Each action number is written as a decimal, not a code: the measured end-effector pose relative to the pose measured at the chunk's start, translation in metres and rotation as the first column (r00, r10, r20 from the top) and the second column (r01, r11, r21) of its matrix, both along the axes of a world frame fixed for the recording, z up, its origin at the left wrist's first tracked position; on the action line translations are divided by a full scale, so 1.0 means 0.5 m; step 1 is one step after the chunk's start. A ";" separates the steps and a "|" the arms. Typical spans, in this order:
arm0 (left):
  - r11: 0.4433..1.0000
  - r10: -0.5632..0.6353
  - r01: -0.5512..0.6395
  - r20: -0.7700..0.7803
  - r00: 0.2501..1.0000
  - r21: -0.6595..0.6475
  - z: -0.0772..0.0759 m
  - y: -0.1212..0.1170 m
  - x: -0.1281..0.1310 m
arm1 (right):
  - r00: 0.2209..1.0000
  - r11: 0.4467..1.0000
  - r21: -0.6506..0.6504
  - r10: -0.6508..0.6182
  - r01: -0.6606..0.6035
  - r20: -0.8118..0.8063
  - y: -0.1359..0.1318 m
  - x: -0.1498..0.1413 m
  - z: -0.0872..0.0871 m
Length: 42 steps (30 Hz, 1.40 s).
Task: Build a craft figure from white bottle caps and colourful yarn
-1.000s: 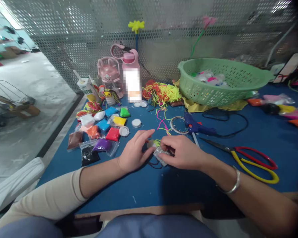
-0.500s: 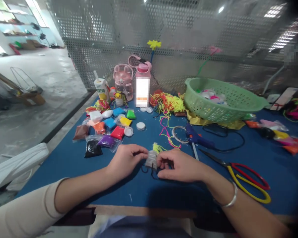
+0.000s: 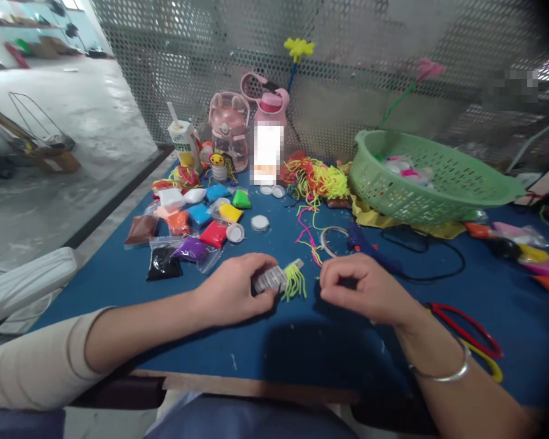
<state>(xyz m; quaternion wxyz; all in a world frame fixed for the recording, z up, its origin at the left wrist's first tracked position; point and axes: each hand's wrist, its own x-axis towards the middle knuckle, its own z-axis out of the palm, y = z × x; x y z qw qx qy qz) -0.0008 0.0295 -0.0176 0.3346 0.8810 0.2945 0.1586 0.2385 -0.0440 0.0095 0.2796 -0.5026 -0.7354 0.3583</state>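
My left hand (image 3: 235,286) is closed round a small greyish-white ribbed cylinder (image 3: 271,279), tilted on its side. A fringe of yellow-green yarn (image 3: 295,285) hangs from its right end, beside a short pale stub. To the right, apart from the cylinder, my right hand (image 3: 363,286) is held with curled fingers and the thumb close to the index finger. Whatever it may hold is hidden. Beyond my right hand lies a blue glue gun (image 3: 370,251), and red-and-yellow-handled scissors (image 3: 466,329) lie partly behind my right wrist.
Packets of coloured clay (image 3: 199,214) lie at the left, with white caps (image 3: 259,223) nearby. Tangled yarn (image 3: 322,180), a pink bottle (image 3: 229,131) and a drink carton (image 3: 184,146) stand toward the back. A green basket (image 3: 430,192) sits at the right, before a perforated metal panel (image 3: 348,61).
The cylinder has turned from upright onto its side, its yarn end now pointing right. My left hand has closed round it. My right hand has moved away to the right, off the cylinder.
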 end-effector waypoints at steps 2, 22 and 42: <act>0.990 -0.125 0.124 0.008 0.992 0.065 0.015 0.027 -0.009 | 0.988 0.988 0.046 -0.149 0.148 0.026 0.003 0.011 0.007; 0.986 -0.167 0.162 0.179 0.970 0.046 -0.035 0.053 0.038 | 0.866 0.963 -0.234 0.230 -0.136 0.444 0.003 -0.006 -0.012; 0.959 -0.284 0.267 0.245 0.927 0.100 -0.057 0.045 0.046 | 0.904 0.966 -0.173 0.245 -0.194 0.350 0.013 -0.021 -0.046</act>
